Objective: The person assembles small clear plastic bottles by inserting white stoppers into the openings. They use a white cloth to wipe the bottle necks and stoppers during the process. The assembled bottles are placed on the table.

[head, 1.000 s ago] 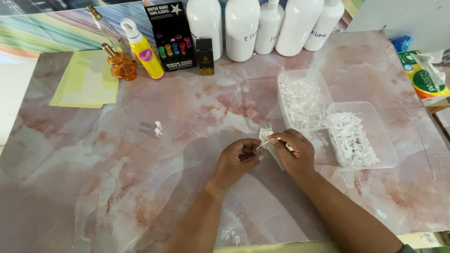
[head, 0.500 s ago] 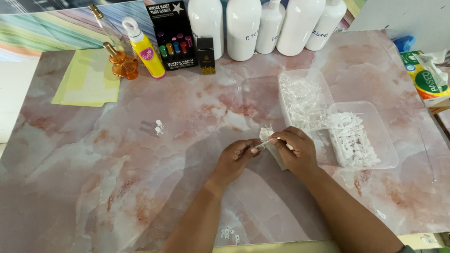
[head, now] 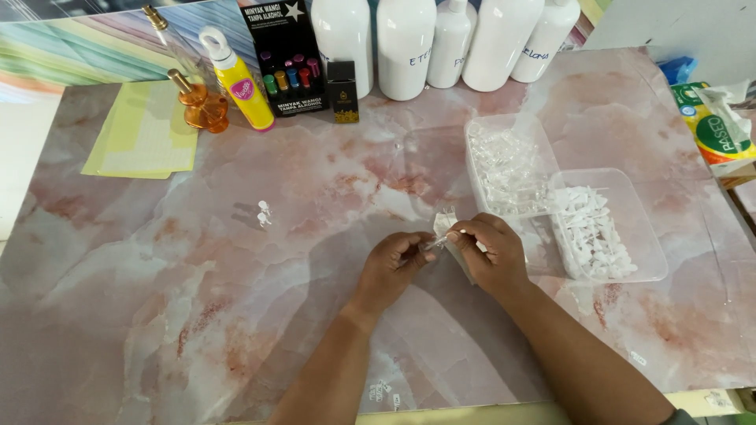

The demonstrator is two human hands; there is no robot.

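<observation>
Both my hands meet over the middle of the pink marble table (head: 197,315). My left hand (head: 391,266) pinches a small clear vial (head: 431,245) by its end. My right hand (head: 492,253) grips the vial's other end and also holds a crumpled white tissue (head: 446,226). Right of my hands stand two clear plastic trays: one (head: 480,130) with several small clear vials, the other (head: 650,236) with several small white caps. One small clear vial with a white cap (head: 264,214) lies alone to the left.
Along the back edge stand several tall white bottles (head: 405,47), a black box (head: 285,55), a small black box (head: 342,91), a yellow spray bottle (head: 239,81) and an amber glass bottle (head: 198,102). A yellow cloth (head: 142,138) lies back left. A green packet (head: 717,130) sits far right.
My hands have stayed in the same spot, with only slight finger movement on the vial.
</observation>
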